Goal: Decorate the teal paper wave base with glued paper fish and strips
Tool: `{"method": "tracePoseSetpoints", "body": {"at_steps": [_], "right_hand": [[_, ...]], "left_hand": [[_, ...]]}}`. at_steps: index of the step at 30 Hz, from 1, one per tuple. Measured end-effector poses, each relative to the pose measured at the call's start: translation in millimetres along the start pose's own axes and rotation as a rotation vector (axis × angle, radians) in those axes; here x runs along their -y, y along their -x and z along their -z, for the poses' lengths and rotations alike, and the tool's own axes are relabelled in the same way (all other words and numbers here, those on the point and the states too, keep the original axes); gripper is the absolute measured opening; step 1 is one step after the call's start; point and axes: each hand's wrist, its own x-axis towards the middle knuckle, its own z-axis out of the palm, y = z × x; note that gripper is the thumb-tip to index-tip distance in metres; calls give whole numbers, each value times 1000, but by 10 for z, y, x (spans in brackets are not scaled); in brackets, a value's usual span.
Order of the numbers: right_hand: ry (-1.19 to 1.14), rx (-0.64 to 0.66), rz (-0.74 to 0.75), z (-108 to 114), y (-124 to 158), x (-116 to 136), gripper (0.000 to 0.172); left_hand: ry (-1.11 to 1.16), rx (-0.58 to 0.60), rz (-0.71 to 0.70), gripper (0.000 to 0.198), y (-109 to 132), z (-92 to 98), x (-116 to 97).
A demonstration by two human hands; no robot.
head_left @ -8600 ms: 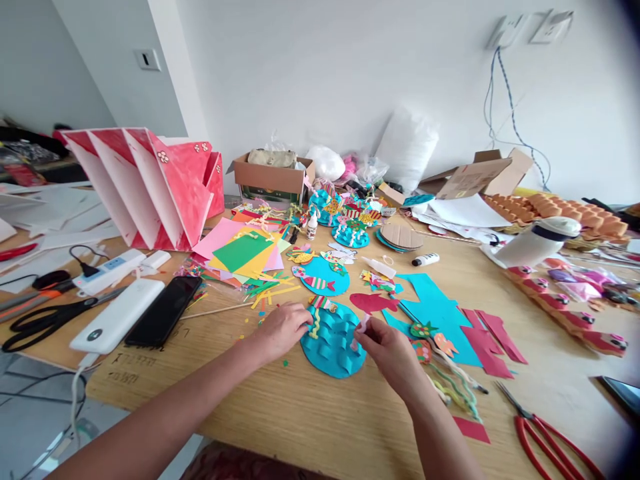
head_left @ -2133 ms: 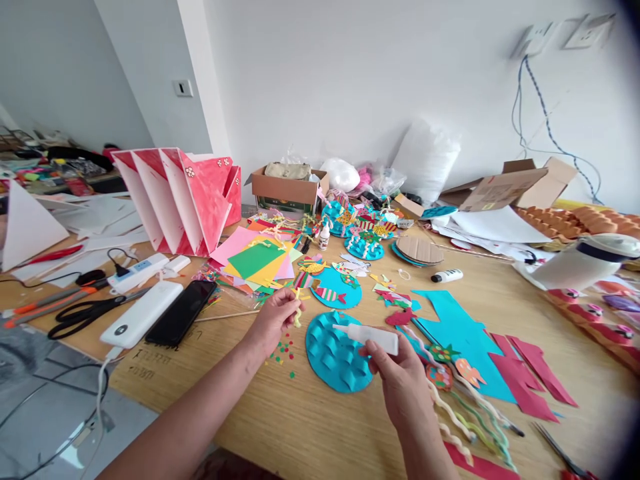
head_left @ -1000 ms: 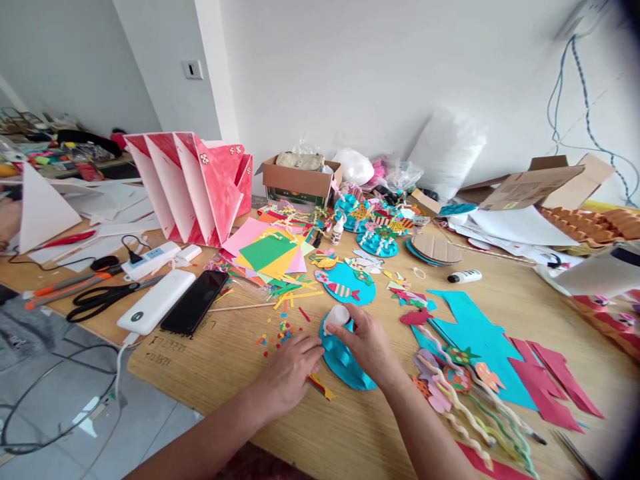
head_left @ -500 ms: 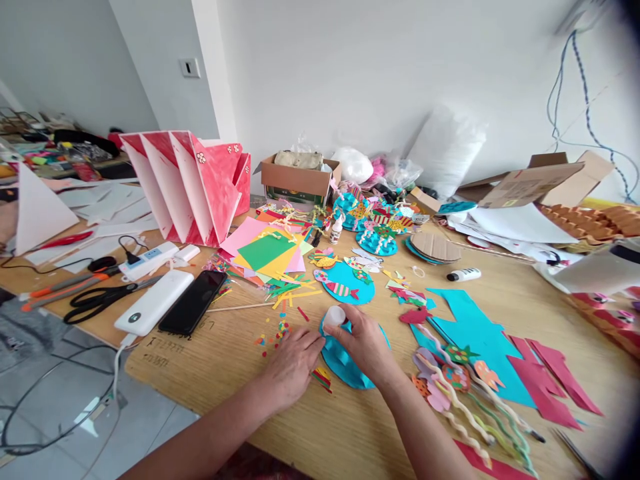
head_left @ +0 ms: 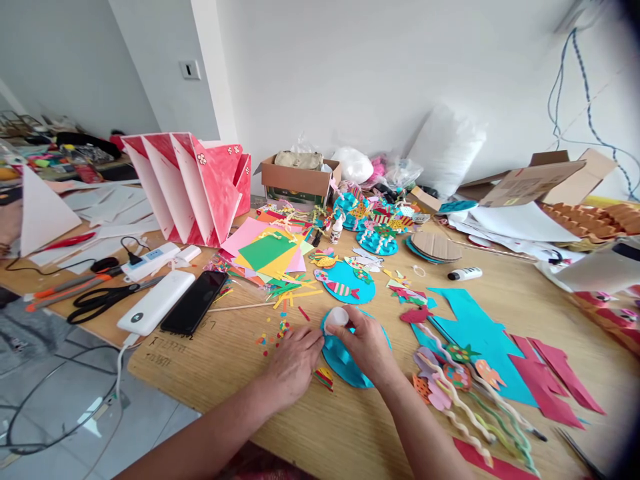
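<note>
White glue bottle (head_left: pixel 338 317) now on ridged disc (head_left: pixel 347 365)

The pale wooden tabletop (head_left: pixel 310 427) carries black scissors (head_left: pixel 100 298), a white power bank (head_left: pixel 156 301) and a black phone (head_left: pixel 194 301) near its left edge. Around the middle lie fanned coloured paper sheets (head_left: pixel 265 252), a teal disc with paper fish (head_left: pixel 345 283) and, nearer, a ridged teal disc (head_left: pixel 346 360) beside scattered confetti (head_left: pixel 273 337). To the right lie a cut teal sheet (head_left: pixel 470 327), red offcuts (head_left: pixel 555 383) and wavy paper strips (head_left: pixel 470 407).
</note>
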Motion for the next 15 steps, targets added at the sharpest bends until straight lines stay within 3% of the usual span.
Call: {"method": "tracePoseSetpoints", "body": {"at_steps": [9,15], "right_hand": [[-39,-84,1,-45,20,-36,16],[-103,-47,-32,-4,11,-26,14]], "left_hand": [[-18,-22,0,32,6,-67,18],[-10,-21,1,33,4,-60,24]]}}
